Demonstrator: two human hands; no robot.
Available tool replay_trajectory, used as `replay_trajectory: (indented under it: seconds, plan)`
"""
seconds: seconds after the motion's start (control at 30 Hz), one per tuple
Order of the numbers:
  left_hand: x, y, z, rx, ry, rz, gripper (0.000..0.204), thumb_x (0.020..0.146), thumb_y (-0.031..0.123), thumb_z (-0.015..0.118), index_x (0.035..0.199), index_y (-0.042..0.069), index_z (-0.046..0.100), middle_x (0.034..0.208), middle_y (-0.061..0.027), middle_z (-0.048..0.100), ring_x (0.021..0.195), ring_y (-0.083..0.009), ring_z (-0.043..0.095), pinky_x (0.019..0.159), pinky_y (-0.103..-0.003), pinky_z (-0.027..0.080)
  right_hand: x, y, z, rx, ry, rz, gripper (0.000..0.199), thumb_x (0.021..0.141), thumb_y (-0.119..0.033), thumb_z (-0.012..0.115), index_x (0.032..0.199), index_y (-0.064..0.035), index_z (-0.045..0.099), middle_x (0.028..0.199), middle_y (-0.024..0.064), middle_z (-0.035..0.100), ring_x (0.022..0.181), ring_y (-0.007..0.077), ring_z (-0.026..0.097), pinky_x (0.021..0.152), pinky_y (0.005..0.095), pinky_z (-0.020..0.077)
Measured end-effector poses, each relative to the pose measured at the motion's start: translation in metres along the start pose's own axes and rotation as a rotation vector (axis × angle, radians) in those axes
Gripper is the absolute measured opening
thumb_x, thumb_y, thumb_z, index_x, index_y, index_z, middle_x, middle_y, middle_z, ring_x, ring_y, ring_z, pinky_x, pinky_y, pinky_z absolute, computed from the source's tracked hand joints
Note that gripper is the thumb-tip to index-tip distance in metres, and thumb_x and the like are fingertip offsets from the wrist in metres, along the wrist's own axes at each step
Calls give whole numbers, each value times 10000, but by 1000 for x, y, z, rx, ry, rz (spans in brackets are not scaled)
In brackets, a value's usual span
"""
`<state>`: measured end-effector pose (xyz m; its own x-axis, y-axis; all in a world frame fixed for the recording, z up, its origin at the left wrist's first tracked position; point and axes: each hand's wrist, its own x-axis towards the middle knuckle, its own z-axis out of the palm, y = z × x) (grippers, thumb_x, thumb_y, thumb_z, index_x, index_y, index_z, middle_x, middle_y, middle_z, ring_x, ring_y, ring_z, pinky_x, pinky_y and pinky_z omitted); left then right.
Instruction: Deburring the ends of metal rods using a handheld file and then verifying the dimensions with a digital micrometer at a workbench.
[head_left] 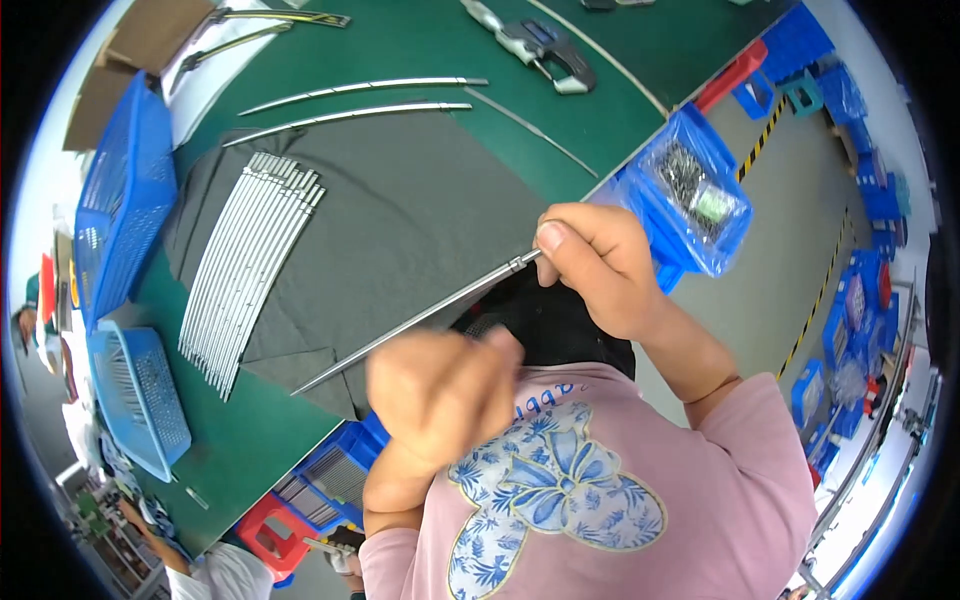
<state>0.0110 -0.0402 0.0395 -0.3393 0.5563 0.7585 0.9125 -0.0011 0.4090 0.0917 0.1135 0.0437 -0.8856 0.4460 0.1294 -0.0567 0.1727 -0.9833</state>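
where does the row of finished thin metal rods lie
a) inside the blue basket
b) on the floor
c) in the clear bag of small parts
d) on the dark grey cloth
d: the row of metal rods is spread side by side on the dark grey cloth, right of the blue basket.

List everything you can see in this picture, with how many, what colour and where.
Long metal rod: one, silver, held across the middle, tapering to a point at lower left.
Row of metal rods: many, silver, laid side by side on the cloth, left.
Curved metal strips: two, silver, on the table above the cloth.
Cloth: one, dark grey, spread on the table.
Table: one, green top.
Baskets: two, blue mesh, left edge.
Parts bin: one, blue, right of the table, holding small metal parts.
Hand tool: one, grey, top centre.
Left hand: blurred, by the rod's middle.
Right hand: fingers pinch the rod's thick end.
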Motion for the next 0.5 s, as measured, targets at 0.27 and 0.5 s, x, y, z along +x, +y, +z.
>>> replay_trajectory:
  seconds: [0.27,0.5]
  plan:
    - [-4,0,21,-1347,130,-880,513,817,70,609,1262,-42,380,957,-116,559,783,-126,552,681,-218,458,9,-14,10,165,32,39,297,910,-163,408,656,-22,468,551,-26,403,449,14,301,390,184,210]
    - [24,-27,34,-1140,337,-671,100,842,49,564,909,-23,548,897,-140,547,756,-185,585,667,-286,510,28,-10,1,347,-33,179,300,926,-227,409,726,-40,530,591,-12,468,502,44,403,452,185,314]
